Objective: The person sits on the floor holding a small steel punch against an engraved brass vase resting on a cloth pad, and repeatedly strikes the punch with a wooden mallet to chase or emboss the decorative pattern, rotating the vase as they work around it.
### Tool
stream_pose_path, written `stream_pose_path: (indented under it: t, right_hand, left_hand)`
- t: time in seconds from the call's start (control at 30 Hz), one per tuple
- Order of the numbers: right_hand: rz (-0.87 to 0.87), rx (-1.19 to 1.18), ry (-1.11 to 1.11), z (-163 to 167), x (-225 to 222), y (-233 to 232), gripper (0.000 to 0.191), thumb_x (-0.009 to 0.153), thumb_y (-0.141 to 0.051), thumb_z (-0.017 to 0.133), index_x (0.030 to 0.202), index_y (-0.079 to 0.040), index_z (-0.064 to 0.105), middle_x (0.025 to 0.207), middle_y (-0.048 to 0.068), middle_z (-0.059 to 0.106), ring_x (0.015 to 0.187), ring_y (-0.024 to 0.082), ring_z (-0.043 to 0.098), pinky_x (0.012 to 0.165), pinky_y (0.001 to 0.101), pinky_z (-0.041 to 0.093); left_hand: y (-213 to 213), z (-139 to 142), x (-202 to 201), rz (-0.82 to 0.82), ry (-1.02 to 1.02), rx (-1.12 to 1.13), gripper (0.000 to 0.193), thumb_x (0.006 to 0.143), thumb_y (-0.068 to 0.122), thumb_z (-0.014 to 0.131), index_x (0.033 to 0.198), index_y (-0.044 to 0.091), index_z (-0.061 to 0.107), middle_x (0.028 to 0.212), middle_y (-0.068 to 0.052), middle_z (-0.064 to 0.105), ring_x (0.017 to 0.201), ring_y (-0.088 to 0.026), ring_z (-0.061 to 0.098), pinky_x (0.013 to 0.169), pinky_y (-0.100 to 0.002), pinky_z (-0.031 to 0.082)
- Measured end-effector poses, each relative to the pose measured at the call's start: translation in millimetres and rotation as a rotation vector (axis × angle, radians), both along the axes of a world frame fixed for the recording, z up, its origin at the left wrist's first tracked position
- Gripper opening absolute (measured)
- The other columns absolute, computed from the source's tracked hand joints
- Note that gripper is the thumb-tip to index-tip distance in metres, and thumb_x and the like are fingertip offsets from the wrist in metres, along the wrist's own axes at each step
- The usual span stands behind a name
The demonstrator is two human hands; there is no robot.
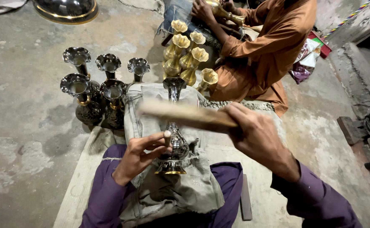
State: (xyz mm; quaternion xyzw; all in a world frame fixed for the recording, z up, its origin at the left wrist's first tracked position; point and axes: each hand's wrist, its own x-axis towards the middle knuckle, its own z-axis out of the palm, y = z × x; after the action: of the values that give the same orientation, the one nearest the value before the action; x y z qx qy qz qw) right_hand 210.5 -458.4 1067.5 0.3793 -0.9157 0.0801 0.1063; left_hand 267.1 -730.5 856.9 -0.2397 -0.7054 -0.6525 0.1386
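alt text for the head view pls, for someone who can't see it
Seen from above, a person's left hand holds a small tool against a dark engraved vase on a cloth-covered lap, while the right hand holds a blurred wooden stick above it. Dark vases and brass vases stand beyond, beside a seated co-worker.

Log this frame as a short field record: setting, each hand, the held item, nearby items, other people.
setting: concrete floor, person seated
left hand: fingers pinch a small peg-like tool against the vase
right hand: grips a flat wooden stick, blurred
held item: dark engraved metal vase with gold foot, lying on grey cloth over the lap
nearby: five dark fluted vases; six brass vases
others: co-worker in orange holding a brass vase
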Motion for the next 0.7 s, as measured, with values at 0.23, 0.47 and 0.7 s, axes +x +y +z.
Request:
stream_pose_path:
  t: [0.23, 0.47, 0.7]
  right_hand:
    - [0.017, -0.022, -0.009, 5.0, 1.0, -6.7, 0.029, 0.083, -0.007, 0.069, 0.111, -0.009, 0.064, 0.089, 0.005, 0.066, 0.071, 0.021, 0.066, 0.058, 0.0397, 0.052]
    - [-0.072, 0.150, -0.006, 3.3, -8.4, -12.4, 0.021, 0.092, -0.008, 0.065, 0.113, -0.011, 0.066, 0.087, 0.002, 0.066, 0.062, 0.018, 0.064, 0.047, 0.0358, 0.050]
    - [0.022, 0.139, 0.044, -0.1, -8.0, -11.2, 0.024, 0.089, -0.006, 0.064, 0.112, -0.013, 0.065, 0.084, 0.002, 0.065, 0.065, 0.017, 0.063, 0.053, 0.0348, 0.052]
  left_hand:
    - [-1.6, -0.8, -2.3, -0.031, -0.006, 0.008, 0.045, 0.092, 0.001, 0.071, 0.136, 0.007, 0.062, 0.107, -0.011, 0.080, 0.097, -0.018, 0.081, 0.083, -0.031, 0.065]
    - [0.7, -8.4, 0.7, 0.022, -0.008, 0.026, 0.045, 0.092, -0.001, 0.072, 0.135, 0.008, 0.062, 0.106, -0.009, 0.080, 0.097, -0.017, 0.081, 0.082, -0.031, 0.065]
    - [2.8, -19.6, -1.7, -0.045, -0.023, 0.141, 0.047, 0.093, -0.002, 0.069, 0.138, 0.009, 0.060, 0.111, -0.010, 0.079, 0.100, -0.019, 0.080, 0.085, -0.033, 0.064]
